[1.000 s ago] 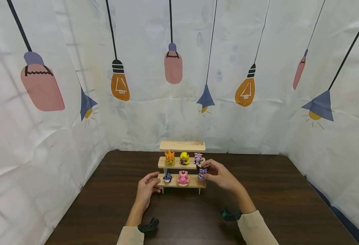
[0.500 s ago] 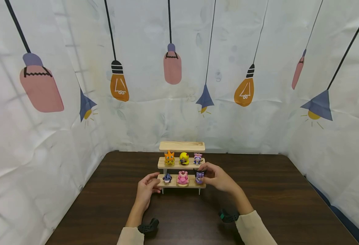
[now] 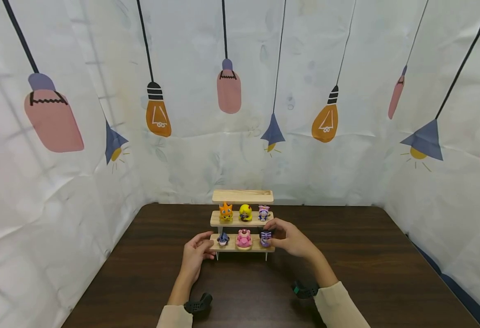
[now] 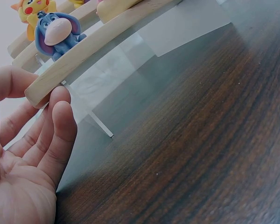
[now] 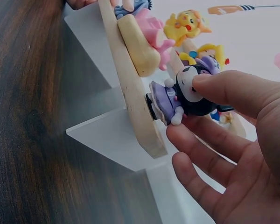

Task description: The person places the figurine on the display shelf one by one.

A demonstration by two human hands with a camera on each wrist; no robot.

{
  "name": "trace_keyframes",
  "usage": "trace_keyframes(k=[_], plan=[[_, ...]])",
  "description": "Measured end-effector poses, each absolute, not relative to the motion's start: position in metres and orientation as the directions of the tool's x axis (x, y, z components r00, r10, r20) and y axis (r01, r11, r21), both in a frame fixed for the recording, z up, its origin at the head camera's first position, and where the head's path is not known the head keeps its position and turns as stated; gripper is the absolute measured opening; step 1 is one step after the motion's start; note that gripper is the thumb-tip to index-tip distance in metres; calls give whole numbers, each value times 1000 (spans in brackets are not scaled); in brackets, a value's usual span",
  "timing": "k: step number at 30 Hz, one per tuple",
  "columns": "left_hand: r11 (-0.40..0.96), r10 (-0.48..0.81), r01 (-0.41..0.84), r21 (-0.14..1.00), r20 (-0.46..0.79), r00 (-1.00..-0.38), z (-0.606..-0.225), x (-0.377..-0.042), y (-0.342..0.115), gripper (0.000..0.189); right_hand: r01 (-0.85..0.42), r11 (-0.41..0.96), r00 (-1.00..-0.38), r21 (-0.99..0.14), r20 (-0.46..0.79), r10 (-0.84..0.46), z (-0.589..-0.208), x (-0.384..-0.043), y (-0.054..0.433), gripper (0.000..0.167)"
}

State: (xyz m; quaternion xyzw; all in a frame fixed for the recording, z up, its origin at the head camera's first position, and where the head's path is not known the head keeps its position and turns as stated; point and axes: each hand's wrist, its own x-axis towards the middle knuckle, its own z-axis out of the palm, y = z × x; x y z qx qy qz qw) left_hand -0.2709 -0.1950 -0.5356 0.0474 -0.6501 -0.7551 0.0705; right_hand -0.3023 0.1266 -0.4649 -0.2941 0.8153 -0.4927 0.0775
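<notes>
My right hand (image 3: pixel 292 240) pinches a black-and-purple figurine (image 5: pixel 165 101), thumb across its white face and fingers behind it. The figurine stands at the right end of the lowest board of a three-tier wooden display shelf (image 3: pixel 243 196), its base right at the board. With my left hand (image 3: pixel 195 256) I grip the left end of that same board (image 4: pixel 74 69), fingers above and below the wood. A blue donkey figurine (image 4: pixel 60 35) sits near my left fingers, and a pink bear figurine (image 3: pixel 244 239) occupies the board's middle.
On the middle tier stand an orange-and-yellow figurine (image 3: pixel 226 212), a yellow-haired figurine (image 3: pixel 246 212) and a pink-and-purple figurine (image 3: pixel 263 212). Clear supports (image 5: pixel 107 137) carry the shelf on a dark wooden table (image 3: pixel 150 273). A lamp-patterned curtain (image 3: pixel 191 168) surrounds the table.
My right hand has brought the black-and-purple figurine down and slightly left onto the lowest board, most of it before the middle frame. My left hand keeps its grip on the shelf.
</notes>
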Motion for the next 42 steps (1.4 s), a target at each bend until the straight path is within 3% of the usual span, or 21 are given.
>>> trace_keyframes(k=[42], plan=[[-140,-166,34,990,11,-986,-534,-269,-195,37,-434,422,-811,-796,142,-567,-455,-299,132,37]])
